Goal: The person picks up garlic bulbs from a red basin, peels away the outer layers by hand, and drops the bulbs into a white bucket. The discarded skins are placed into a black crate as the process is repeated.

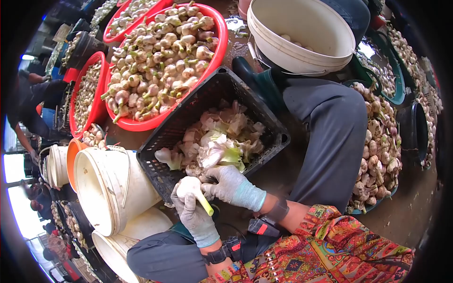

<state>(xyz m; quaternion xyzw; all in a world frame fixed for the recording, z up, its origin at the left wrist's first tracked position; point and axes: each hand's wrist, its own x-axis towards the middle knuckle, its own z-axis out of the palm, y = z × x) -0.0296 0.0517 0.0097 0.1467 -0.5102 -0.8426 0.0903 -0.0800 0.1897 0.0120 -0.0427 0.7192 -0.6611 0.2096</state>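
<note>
Left fingers (189,203) around pale garlic bulb (190,187), right hand (230,187) beside

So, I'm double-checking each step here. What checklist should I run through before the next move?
1. Garlic bulb supported: ok, the gloved left hand holds it.
2. Stalk trimmed off: not ok, a green length is on the bulb.
3. Right hand free of any tool: cannot tell, its fingertips are partly hidden.
4. Black crate has room for more skins: ok, the pile leaves space inside.
5. White bucket at the top of the view has room: ok, only a few pale bulbs show inside.
</note>
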